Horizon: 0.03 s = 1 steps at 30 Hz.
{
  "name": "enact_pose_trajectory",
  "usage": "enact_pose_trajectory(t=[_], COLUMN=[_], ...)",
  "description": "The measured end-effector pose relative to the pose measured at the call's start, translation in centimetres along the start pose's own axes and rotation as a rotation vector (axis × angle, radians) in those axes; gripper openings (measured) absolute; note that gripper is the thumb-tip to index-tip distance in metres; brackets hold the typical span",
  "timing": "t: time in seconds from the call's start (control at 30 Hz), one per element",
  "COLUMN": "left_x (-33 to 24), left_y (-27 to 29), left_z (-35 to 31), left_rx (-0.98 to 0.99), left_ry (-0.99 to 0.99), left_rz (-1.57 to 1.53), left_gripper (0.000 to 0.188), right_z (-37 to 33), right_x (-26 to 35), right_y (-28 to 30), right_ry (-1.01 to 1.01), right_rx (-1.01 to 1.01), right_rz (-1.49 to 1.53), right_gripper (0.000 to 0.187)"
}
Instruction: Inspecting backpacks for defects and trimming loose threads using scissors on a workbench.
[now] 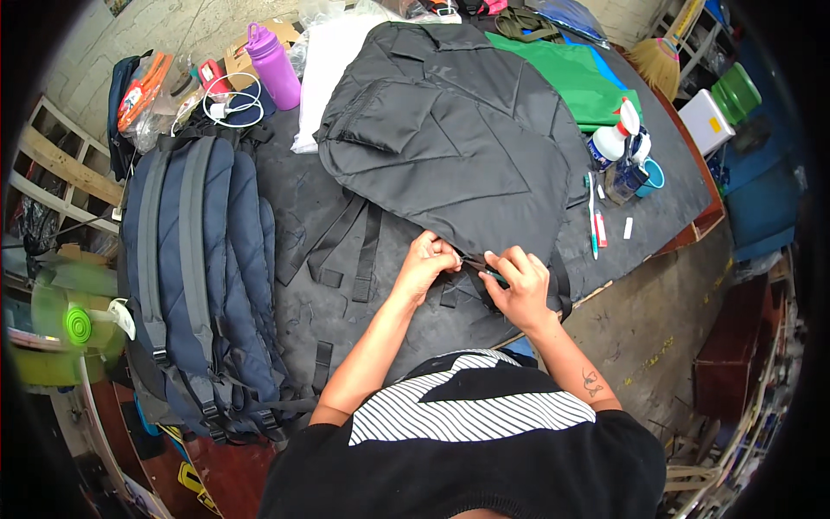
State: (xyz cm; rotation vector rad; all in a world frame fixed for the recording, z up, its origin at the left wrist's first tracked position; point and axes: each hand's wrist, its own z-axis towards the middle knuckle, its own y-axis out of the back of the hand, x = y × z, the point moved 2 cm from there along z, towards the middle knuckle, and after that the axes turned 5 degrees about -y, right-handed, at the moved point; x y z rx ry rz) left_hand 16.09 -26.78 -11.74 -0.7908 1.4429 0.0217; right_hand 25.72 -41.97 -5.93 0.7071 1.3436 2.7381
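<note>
A black quilted backpack (484, 138) lies flat on the dark table in front of me, its straps spreading toward me. At its near edge, my left hand (428, 266) is closed, thumb and fingers pinching the fabric edge. My right hand (521, 285) is closed around a small tool with a green handle (496, 278); its dark narrow tip points left, toward the left fingertips. My fingers hide most of the tool, so its exact kind is unclear. Between the two hands the tip meets or nearly meets the backpack's edge.
Navy backpacks (194, 259) are stacked at the left, by a blurred green fan (78, 326). A purple bottle (275, 69) stands at the back left. Right of the black backpack are a spray bottle (610, 143), a blue cup (653, 176), a toothbrush (593, 216) and green fabric (571, 78).
</note>
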Motion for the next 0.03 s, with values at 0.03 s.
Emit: enact_pose_trajectory(t=[0.03], left_x=[0.08], left_y=[0.01], left_z=[0.0], left_rx=[-0.005], left_ry=[0.012], left_rz=[0.005], left_gripper=[0.03], right_z=[-0.17], right_x=[-0.2], right_y=[-0.07], right_ry=[-0.002], right_rx=[0.015], right_rz=[-0.015], right_gripper=[0.036])
